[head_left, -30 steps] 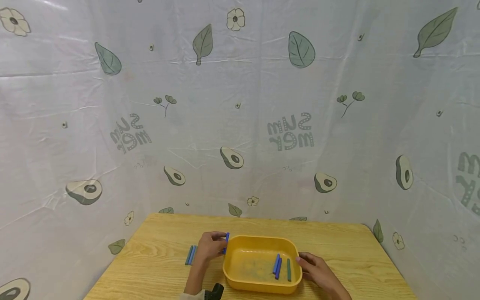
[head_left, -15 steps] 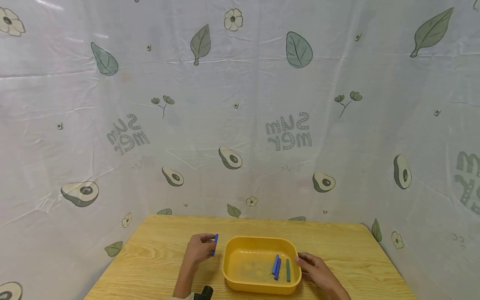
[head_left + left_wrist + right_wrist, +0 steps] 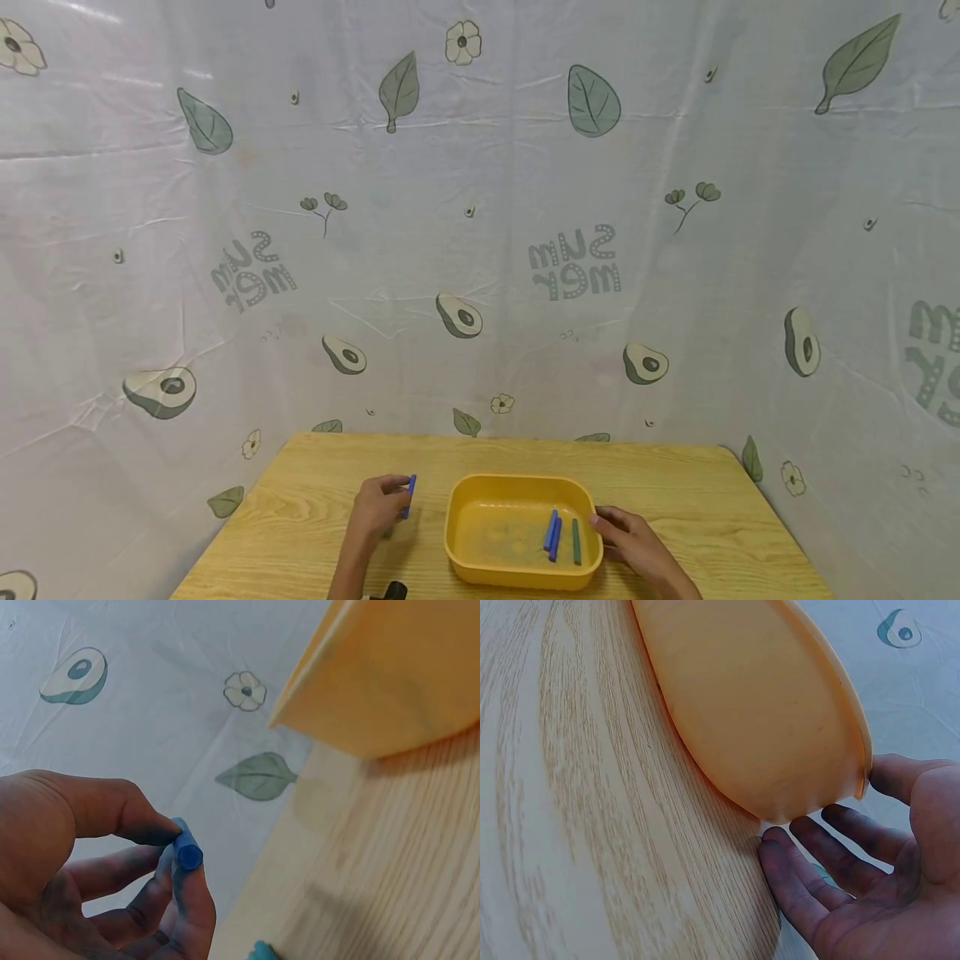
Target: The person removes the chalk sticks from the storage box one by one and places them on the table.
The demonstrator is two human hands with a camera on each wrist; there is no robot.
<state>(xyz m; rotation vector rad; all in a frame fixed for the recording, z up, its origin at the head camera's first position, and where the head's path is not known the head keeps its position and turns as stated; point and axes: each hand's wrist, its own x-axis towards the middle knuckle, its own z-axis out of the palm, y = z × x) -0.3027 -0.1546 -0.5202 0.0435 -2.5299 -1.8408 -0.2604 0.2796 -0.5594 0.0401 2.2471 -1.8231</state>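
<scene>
In the head view my left hand [image 3: 377, 506] is raised to the left of a yellow plastic tub [image 3: 517, 577]. Thumb and fingertips pinch a blue chalk stick [image 3: 188, 851], its round end towards the left wrist camera; blue dust marks the fingers. Below that hand, a green-teal chalk [image 3: 262, 951] pokes into the left wrist view, mostly cut off. My right hand [image 3: 636, 546] grips the tub's right side, thumb at the rim and fingers against the outer wall. Inside the tub lie two blue chalks [image 3: 555, 540] side by side and one green chalk [image 3: 576, 542].
The light wooden table [image 3: 675, 483] carries the tub near its front middle. A pale patterned sheet [image 3: 495, 250] hangs behind the table and along both sides. Powdery smudges mark the tub's floor.
The left hand has moved left, away from the tub's left rim, carrying the blue chalk over where chalks lay on the table. My right hand stays at the tub.
</scene>
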